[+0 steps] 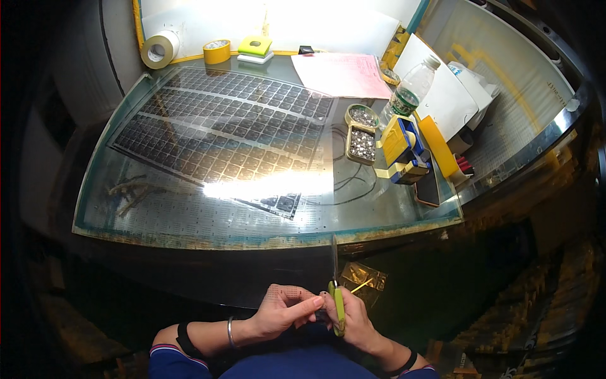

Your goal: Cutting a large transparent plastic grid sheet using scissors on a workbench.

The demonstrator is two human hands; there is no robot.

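My left hand (287,311) is closed, its thumb and fingertips pinched at the lower right corner of a clear printed film (183,218). Small marks on the film show over the fingers. The film stretches from the table down over its front edge, its right side running straight toward my hands. My right hand (358,319) is wrapped round the green handles of scissors (339,309), whose narrow blades point away from me, toward the table edge. My two thumbs nearly meet; what lies between the fingertips is too small to make out.
On the glass-topped table (404,211) lies a dark gridded sheet (227,123). Tape rolls (216,52), a green hole punch (255,45) and pink paper (344,72) line the back. Small tins (362,144), a tape dispenser (404,148) and a bottle (410,88) stand right.
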